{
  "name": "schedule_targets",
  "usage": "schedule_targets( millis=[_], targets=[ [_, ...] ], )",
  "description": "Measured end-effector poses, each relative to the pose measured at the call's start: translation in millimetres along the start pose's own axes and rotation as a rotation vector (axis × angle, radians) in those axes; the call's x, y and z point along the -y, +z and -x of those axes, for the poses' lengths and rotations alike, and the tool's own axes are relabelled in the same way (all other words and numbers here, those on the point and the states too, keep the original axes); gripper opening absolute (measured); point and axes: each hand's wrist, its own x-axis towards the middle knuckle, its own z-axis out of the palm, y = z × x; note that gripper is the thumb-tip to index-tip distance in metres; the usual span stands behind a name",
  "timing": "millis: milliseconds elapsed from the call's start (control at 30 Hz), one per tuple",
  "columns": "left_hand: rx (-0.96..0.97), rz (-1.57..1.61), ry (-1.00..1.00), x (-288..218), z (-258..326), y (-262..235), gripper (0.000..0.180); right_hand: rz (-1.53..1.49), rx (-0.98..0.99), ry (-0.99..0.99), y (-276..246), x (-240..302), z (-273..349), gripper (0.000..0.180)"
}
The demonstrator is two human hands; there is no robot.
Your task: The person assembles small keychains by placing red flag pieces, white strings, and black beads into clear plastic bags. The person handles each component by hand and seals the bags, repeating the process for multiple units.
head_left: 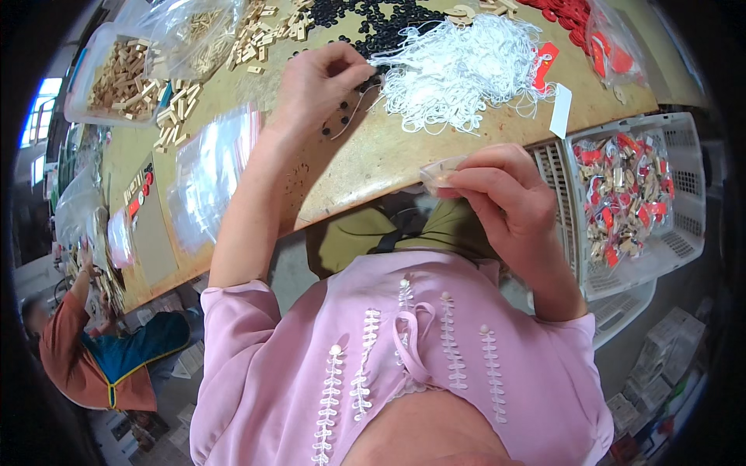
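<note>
On the worn wooden table point(373, 167), just left of the heap of white string point(458, 70), the left hand point(315, 85) rests with fingertips pinched on what looks like a thin cord among small black beads point(342, 23), though the view there is too small to be sure. Right of the string heap and off the table's near edge, the right hand point(501, 194) pinches a small clear plastic bag point(439, 172) between thumb and fingers. Further right of the heap stands a white plastic basket point(684, 241) filled with packed red and wooden pieces.
</note>
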Motion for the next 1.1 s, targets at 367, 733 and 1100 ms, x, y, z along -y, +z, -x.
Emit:
schedule_targets(
  millis=[367, 733, 1100],
  targets=[
    [-0.072, 0.176, -0.062, 23, 61, -81, 0.009, -0.087, -0.01, -0.133, 6, 15, -27, 0.016],
    [-0.144, -0.15, -0.102, 22, 78, -61, 0.016, -0.081, 0.054, -0.2, 36, 11, -38, 0.016],
    [-0.071, 0.447, -0.086, 45, 66, -81, 0.003, -0.137, 0.075, -0.162, 41, 9, -41, 0.018]
  ],
)
